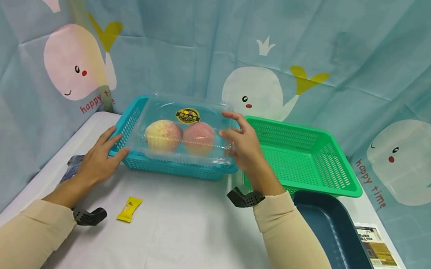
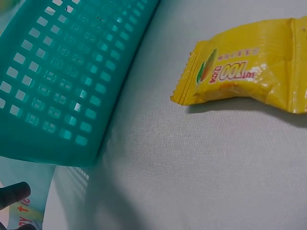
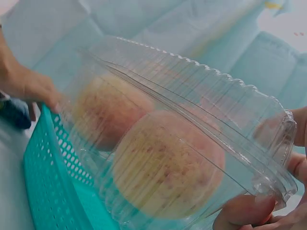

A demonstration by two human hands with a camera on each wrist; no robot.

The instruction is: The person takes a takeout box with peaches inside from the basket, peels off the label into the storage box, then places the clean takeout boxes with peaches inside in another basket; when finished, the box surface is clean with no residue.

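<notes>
My right hand [image 1: 244, 144] grips the right end of a clear plastic fruit box [image 1: 218, 112], thumb on one side and fingers on the other. Two peaches [image 1: 163, 135] show through its ribbed walls. The box is tilted over a turquoise basket [image 1: 179, 169], and the right wrist view shows the box's near end raised above the basket. At the basket's left front corner, my left hand [image 1: 98, 161] holds the rim, also visible in the right wrist view. A yellow wrapped candy [image 2: 244, 67] lies on the table near that wrist.
A green basket [image 1: 339, 171] stands right of the turquoise one. In front of it sits a dark blue tray [image 1: 346, 251], with a printed packet [image 1: 378, 246] beside it. A dark blue item [image 1: 72, 167] lies partly behind my left arm. A curtain [image 1: 194, 39] hangs behind the table.
</notes>
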